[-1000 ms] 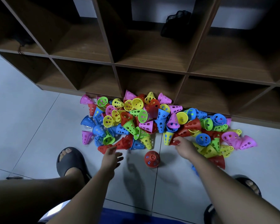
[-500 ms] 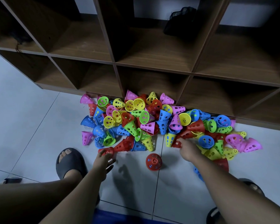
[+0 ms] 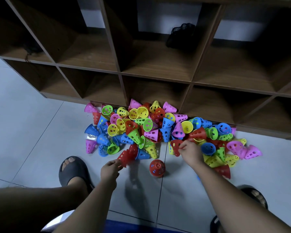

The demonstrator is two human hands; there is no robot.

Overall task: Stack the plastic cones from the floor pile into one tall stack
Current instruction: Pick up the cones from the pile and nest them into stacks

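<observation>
A pile of perforated plastic cones [image 3: 151,130] in pink, yellow, green, blue and red lies on the tiled floor against the shelf's foot. My left hand [image 3: 110,169] pinches the rim of a red cone [image 3: 124,157] at the pile's near edge. My right hand [image 3: 191,152] grips another red cone [image 3: 175,146], lifted slightly at the pile's front. One red cone [image 3: 157,168] stands upright alone on the floor between my hands.
A dark wooden cubby shelf [image 3: 158,78] stands behind the pile, with a black mesh bag [image 3: 180,36] in an upper cubby. My sandalled left foot [image 3: 72,170] is beside my left hand; my right foot [image 3: 254,197] is at the lower right.
My left hand went from hovering open to pinching a red cone at the pile's edge. My right hand pulled a red cone out of the pile and raised it.
</observation>
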